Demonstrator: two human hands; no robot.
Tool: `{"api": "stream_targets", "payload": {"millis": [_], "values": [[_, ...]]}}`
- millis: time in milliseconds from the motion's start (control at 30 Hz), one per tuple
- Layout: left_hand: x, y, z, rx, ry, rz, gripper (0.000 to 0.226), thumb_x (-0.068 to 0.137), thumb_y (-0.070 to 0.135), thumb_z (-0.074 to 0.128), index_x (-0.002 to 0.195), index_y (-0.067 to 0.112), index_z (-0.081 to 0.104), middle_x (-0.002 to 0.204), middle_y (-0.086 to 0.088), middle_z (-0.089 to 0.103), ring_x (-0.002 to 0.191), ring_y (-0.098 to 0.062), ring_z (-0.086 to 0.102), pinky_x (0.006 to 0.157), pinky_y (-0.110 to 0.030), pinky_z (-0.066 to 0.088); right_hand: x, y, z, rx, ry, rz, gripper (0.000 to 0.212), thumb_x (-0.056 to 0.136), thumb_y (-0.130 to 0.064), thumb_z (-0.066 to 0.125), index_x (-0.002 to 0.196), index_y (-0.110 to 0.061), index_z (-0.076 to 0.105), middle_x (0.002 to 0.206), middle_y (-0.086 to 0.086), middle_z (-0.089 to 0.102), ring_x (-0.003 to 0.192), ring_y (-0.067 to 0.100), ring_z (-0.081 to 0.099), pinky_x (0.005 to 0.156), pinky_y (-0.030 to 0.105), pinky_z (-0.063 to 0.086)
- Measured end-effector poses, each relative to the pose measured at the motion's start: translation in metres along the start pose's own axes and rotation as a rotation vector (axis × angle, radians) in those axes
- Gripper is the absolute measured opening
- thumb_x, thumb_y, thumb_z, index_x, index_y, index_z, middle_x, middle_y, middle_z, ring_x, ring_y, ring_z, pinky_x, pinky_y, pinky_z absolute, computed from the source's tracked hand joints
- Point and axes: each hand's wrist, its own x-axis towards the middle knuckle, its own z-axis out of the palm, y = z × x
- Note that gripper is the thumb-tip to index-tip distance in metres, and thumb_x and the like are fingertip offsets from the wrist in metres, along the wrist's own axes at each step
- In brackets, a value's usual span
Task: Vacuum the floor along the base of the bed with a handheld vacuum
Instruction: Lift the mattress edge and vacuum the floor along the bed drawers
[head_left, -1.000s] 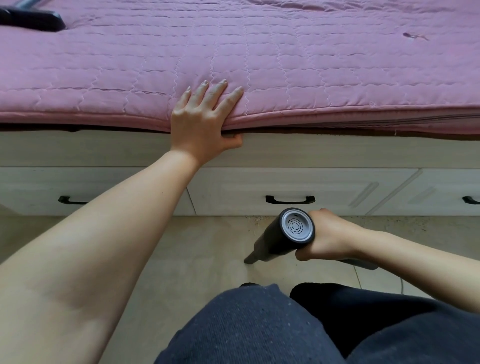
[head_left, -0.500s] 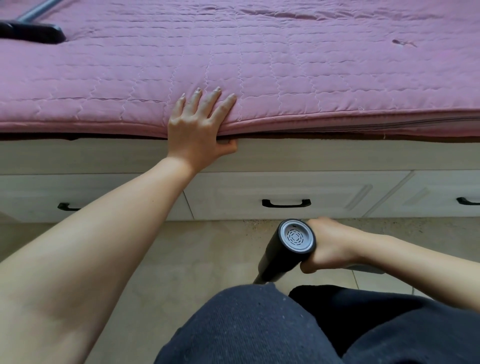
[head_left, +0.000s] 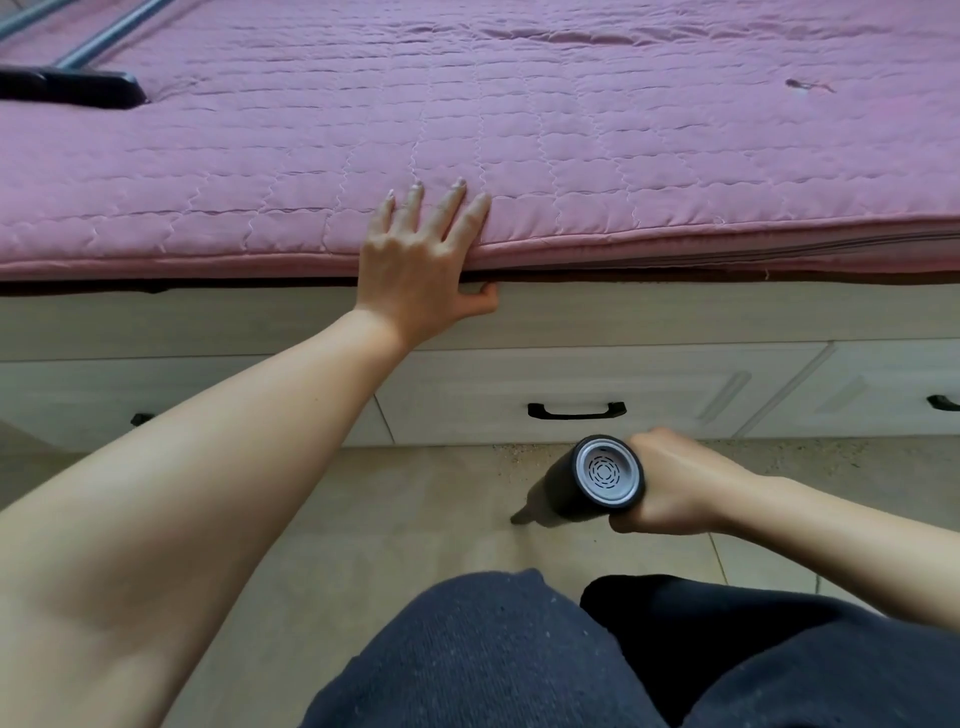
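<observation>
Hands: left hand (head_left: 421, 260) lay flat on the edge of the pink quilted mattress pad (head_left: 571, 171), fingers straight and spread on top, thumb tucked under the edge against the bed frame (head_left: 675, 312); it held nothing and appeared to serve as a brace. Right hand (head_left: 670, 486) was wrapped round the rear of the handheld vacuum (head_left: 587, 486), fingers curled about the dark body, vented end cap facing the camera.

Vacuum pointed down and to the left. Its narrow nozzle tip (head_left: 519, 518) sat at the floor (head_left: 415, 519), a little out from the drawer fronts, below the black drawer handle (head_left: 576, 410). Whether the tip actually touched the tile could not be told from this angle.

Fine speckled debris (head_left: 524, 451) showed along the joint between floor and bed base, just behind the nozzle and running on to the right.

Judgement: sweeping step under way, partly done. Next move calls for bringing the nozzle in tight to the base and drawing it along the debris line, low and steady.

A long dark tool (head_left: 78, 88) lay on the bed, far left, unused.
</observation>
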Motion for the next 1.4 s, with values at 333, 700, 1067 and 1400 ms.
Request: {"api": "stream_targets", "payload": {"millis": [333, 700, 1067, 1400], "values": [[-0.001, 0.014, 0.015, 0.013, 0.057, -0.038, 0.080, 0.072, 0.065, 0.056, 0.140, 0.022, 0.055, 0.142, -0.007, 0.056, 0.120, -0.045, 0.058, 0.099, -0.060, 0.047, 0.009, 0.005, 0.005, 0.113, 0.047, 0.051, 0.019, 0.064, -0.035, 0.071, 0.069, -0.028, 0.054, 0.069, -0.005, 0.063, 0.063, 0.012, 0.061, 0.058, 0.035, 0.054], [-0.001, 0.015, 0.018, 0.016, 0.094, -0.044, 0.079, 0.070, 0.063, 0.059, 0.139, 0.023, 0.057, 0.140, -0.007, 0.058, 0.118, -0.044, 0.060, 0.098, -0.059, 0.048, 0.015, -0.003, 0.016, 0.079, 0.093, -0.017, 0.031, 0.069, -0.049, 0.069, 0.096, -0.036, 0.062, 0.086, -0.008, 0.071, 0.078, 0.016, 0.066, 0.068, 0.036, 0.057], [-0.002, 0.015, 0.021, 0.018, 0.114, -0.049, 0.079, 0.070, 0.063, 0.059, 0.138, 0.024, 0.058, 0.140, -0.006, 0.058, 0.117, -0.043, 0.061, 0.098, -0.058, 0.049, 0.028, -0.005, 0.021, 0.043, 0.094, -0.011, 0.031, 0.071, -0.049, 0.069, 0.095, -0.030, 0.062, 0.087, -0.008, 0.069, 0.081, 0.017, 0.065, 0.069, 0.035, 0.056], [-0.003, 0.014, 0.023, 0.043, 0.148, -0.047, 0.080, 0.068, 0.065, 0.063, 0.136, 0.024, 0.060, 0.137, -0.006, 0.061, 0.116, -0.042, 0.062, 0.095, -0.057, 0.051, 0.033, -0.012, 0.026, -0.102, 0.060, -0.075, 0.027, 0.076, -0.043, 0.065, 0.096, -0.029, 0.054, 0.092, -0.006, 0.066, 0.083, 0.021, 0.063, 0.065, 0.029, 0.047]]}}
